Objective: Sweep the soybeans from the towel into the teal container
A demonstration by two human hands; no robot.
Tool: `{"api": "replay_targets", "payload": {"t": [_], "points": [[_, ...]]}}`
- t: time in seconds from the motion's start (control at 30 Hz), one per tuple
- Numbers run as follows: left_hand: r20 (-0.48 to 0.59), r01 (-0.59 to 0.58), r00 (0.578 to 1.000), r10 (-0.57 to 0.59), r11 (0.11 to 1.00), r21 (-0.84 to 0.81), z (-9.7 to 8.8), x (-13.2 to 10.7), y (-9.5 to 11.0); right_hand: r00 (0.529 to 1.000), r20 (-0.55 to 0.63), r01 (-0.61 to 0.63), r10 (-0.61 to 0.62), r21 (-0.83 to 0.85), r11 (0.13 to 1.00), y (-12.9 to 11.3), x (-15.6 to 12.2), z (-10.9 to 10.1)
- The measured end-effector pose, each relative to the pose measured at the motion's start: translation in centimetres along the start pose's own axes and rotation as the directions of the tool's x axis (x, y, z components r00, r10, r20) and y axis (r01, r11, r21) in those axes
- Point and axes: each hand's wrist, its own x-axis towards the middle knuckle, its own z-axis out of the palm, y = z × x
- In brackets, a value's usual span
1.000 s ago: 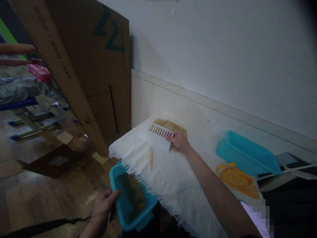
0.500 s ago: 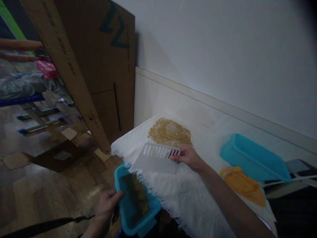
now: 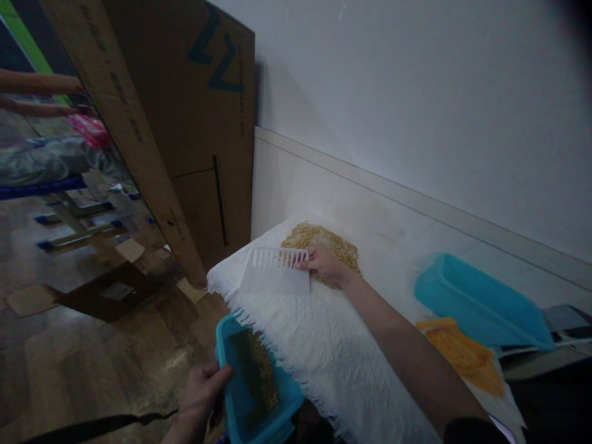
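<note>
My right hand [image 3: 324, 265] grips the slotted edge of a flat white scraper [image 3: 276, 280], held over a fringed white cloth [image 3: 337, 345]. Just behind it a pile of yellow beans [image 3: 340, 245], like soybeans, lies spread on the cloth, partly covered by the hand. Below the cloth's fringed edge, my left hand [image 3: 203, 390] is closed on the left rim of a blue bin [image 3: 238, 425]. More of the beans [image 3: 266, 376] lie inside this bin, and the cloth hides its upper right part.
A second blue bin [image 3: 481, 302] and an orange cloth [image 3: 467, 354] lie to the right. A tall cardboard box [image 3: 194, 123] stands at left against the white wall [image 3: 416, 92]. Another person's arms [image 3: 37, 83] show at far left; cardboard pieces [image 3: 104, 290] lie on the floor.
My right hand has moved the scraper left and farther back over the cloth, toward the bean pile. My left hand stays on the bin's rim.
</note>
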Motion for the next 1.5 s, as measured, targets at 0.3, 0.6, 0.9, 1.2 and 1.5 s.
{"api": "replay_targets", "payload": {"t": [0.3, 0.6, 0.9, 1.2, 1.5], "points": [[-0.015, 0.014, 1.000, -0.014, 1.000, 0.003, 0.3, -0.6, 0.8, 0.998, 0.018, -0.055, 0.053, 0.112, 0.992, -1.5, 1.6, -0.9], [-0.065, 0.033, 0.997, -0.039, 0.996, -0.084, 0.8, -1.8, 2.2, 0.991, -0.109, -0.056, 0.075, 0.170, 0.984, -1.0, -9.1, 3.0], [-0.009, 0.004, 1.000, -0.004, 0.998, -0.056, 0.3, -1.6, 1.7, 0.992, -0.105, -0.057, 0.075, 0.166, 0.985, 0.7, -8.6, 3.9], [-0.004, 0.007, 1.000, -0.007, 1.000, -0.018, 0.3, -1.3, 1.3, 0.988, -0.135, -0.045, 0.075, 0.215, 0.975, 1.1, -3.0, 2.1], [0.024, -0.006, 1.000, 0.007, 0.999, -0.035, 0.3, -1.6, 1.6, 0.923, -0.379, 0.103, -0.067, 0.076, 0.992, -2.2, -3.7, 1.3]]}}
